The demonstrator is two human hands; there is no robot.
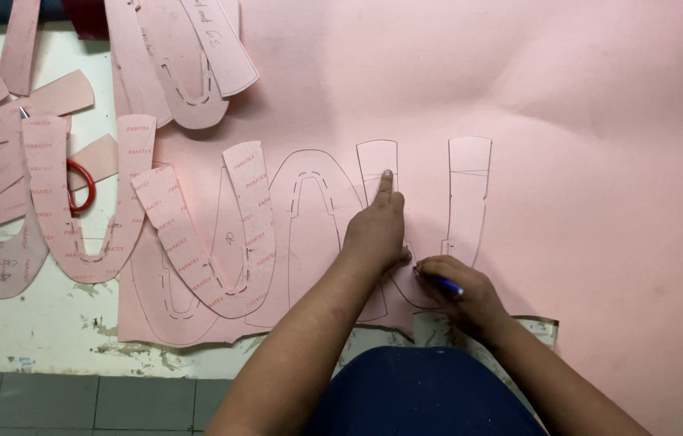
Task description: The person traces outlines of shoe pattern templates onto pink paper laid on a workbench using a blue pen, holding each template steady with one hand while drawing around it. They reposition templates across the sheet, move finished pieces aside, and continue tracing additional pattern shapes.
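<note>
Pink cutouts (75, 202) and red scissors (83, 186) on desk (35, 323), well left of both hands | left hand (375, 230) flat, forefinger stretched, pressing template (382, 173) onto pink sheet (584, 161) | right hand (463, 291) just right of it, grip closed on blue pen (442, 282), tip on sheet.

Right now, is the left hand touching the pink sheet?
Touching. The head view shows the left hand lying flat on the pink sheet, its forefinger pressed onto a traced outline.
</note>
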